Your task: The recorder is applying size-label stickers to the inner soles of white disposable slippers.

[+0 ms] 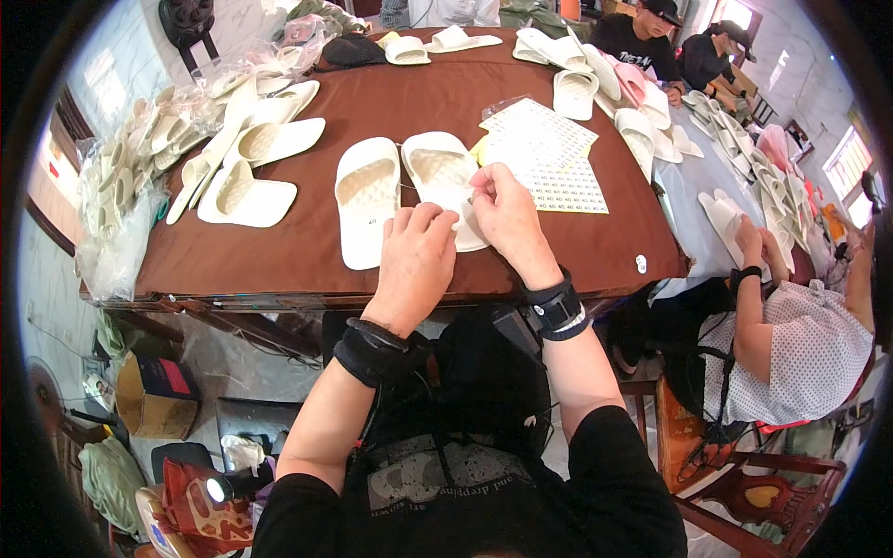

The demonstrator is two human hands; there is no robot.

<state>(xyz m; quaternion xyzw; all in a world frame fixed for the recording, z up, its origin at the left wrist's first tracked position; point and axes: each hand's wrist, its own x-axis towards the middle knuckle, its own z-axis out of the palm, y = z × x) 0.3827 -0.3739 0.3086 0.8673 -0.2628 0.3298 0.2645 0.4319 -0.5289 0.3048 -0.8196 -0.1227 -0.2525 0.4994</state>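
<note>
A pair of cream slippers lies in front of me on the brown cloth. The left slipper [365, 232] carries a small printed size sticker on its footbed. Over the sole of the right slipper [435, 166], both of my hands come close together. My left hand [416, 259] rests at its left edge with the fingers curled in. My right hand [509, 221] is closed in a pinch above its right side; whatever sits between the fingertips is too small to make out. Just beyond that hand lie a white sheet of size stickers [579, 197] and a second sticker sheet [539, 135].
More cream slippers [246, 200] spread over the table's left side, beside plastic-wrapped slippers [121, 186]. Another slipper pile [575, 88] lies at the far right. A co-worker in a dotted shirt [791, 353] handles slippers at right. A cardboard box [153, 400] stands on the floor.
</note>
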